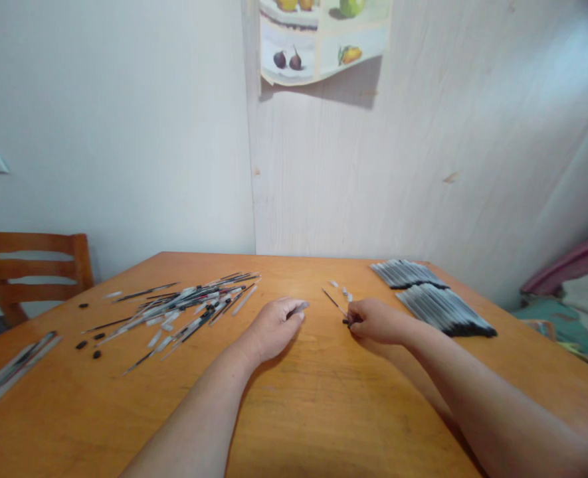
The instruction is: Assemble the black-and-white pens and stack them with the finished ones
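Observation:
My left hand (276, 326) rests on the wooden table (323, 411) with its fingers curled around a clear pen barrel (301, 308) that sticks out past the fingertips. My right hand (376, 320) is closed in a pinch on a thin dark pen refill (334, 301), which points up and to the left across the table. A few small clear pen pieces (344, 291) lie just beyond the refill. A loose heap of pen parts (189, 307) lies to the left of my left hand.
Two neat rows of assembled pens (436, 299) lie at the table's right rear. Small black caps (92, 345) and a bundle of pens (12, 372) sit at the left. A wooden chair (29, 269) stands at the left; the wall is close behind.

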The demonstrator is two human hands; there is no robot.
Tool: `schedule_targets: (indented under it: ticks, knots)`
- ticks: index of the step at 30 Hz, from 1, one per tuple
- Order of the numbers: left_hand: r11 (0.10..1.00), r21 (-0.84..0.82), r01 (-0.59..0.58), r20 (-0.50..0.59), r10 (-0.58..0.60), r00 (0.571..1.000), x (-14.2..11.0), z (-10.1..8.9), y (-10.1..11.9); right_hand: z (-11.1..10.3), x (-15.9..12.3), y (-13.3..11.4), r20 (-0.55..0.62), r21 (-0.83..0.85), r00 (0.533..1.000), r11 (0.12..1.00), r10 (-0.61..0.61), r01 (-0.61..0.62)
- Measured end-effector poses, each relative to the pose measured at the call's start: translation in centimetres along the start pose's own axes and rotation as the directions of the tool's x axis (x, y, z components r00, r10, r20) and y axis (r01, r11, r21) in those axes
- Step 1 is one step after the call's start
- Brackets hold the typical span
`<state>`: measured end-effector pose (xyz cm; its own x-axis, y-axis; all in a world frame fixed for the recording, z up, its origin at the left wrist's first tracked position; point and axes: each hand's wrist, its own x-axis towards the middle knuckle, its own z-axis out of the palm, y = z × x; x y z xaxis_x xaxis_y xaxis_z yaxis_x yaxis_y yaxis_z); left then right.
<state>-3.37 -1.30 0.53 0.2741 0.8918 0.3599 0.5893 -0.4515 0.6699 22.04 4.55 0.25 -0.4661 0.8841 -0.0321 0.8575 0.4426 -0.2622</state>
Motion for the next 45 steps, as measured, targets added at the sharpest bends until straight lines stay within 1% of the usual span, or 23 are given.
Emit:
schedule_targets:
  ticks: [4, 7, 10, 12, 13, 15, 17, 18, 21, 23, 28, 32, 40, 45]
  knots:
    - [1.0, 0.007, -0.011, 0.008, 0.011, 1.0, 0.1, 0.1, 0.0, 0.1, 0.0, -0.1, 0.02, -0.018, 1.0, 1.0, -0.001, 0.001]
    - [1.0, 0.006, -0.011, 0.01, 0.011, 1.0, 0.1, 0.2, -0.1, 0.1, -0.1, -0.3, 0.021, 0.007, 0.999, 1.0, -0.029, 0.029]
    - [1.0, 0.006, -0.017, 0.015, 0.017, 1.0, 0.0, 0.2, -0.2, 0.0, -0.4, -0.9, -0.012, 0.071, 0.999, 0.996, -0.052, 0.053]
    - [1.0, 0.003, -0.028, 0.022, 0.028, 0.999, 0.0, 0.2, -0.2, -0.2, -0.6, -1.6, -0.022, 0.228, 0.998, 0.972, -0.051, 0.054]
    - [0.999, -0.001, -0.032, 0.027, 0.032, 0.999, -0.1, 0.3, -0.1, -0.3, -0.7, -2.0, -0.019, 0.338, 0.999, 0.94, -0.048, 0.052]
    - [0.999, -0.011, -0.041, 0.038, 0.041, 0.998, -0.1, 0.3, 0.0, -0.6, -0.9, -2.9, -0.019, 0.543, 0.998, 0.838, -0.058, 0.059]
    - [0.999, -0.023, -0.049, 0.054, 0.05, 0.997, -0.1, 0.3, 0.2, -0.8, -1.0, -3.8, -0.059, 0.655, 0.995, 0.749, -0.078, 0.098]
    - [0.998, -0.027, -0.052, 0.061, 0.054, 0.997, -0.2, 0.4, 0.3, -0.8, -1.0, -4.1, -0.092, 0.674, 0.992, 0.728, -0.088, 0.127]
    - [0.998, -0.029, -0.058, 0.082, 0.061, 0.995, -0.2, 0.5, 0.5, -0.6, -0.8, -4.7, -0.173, 0.66, 0.98, 0.727, -0.097, 0.188]
    - [0.998, -0.02, -0.058, 0.092, 0.06, 0.994, -0.2, 0.5, 0.5, -0.3, -0.6, -4.9, -0.203, 0.644, 0.974, 0.735, -0.105, 0.213]
    - [0.997, 0.004, -0.078, 0.129, 0.077, 0.989, -0.2, 0.6, 0.5, 0.6, -0.1, -4.9, -0.218, 0.661, 0.97, 0.714, -0.11, 0.23]
    - [0.995, 0.013, -0.098, 0.151, 0.095, 0.984, -0.2, 0.5, 0.6, 0.9, 0.0, -5.1, -0.241, 0.672, 0.964, 0.697, -0.115, 0.251]
    - [0.994, -0.012, -0.108, 0.188, 0.108, 0.976, -0.2, 0.5, 0.9, 0.8, -0.3, -5.4, -0.268, 0.593, 0.953, 0.755, -0.142, 0.28]
    - [0.995, -0.002, -0.103, 0.185, 0.101, 0.978, -0.2, 0.6, 0.8, 0.6, -0.4, -5.5, -0.287, 0.514, 0.945, 0.808, -0.155, 0.288]
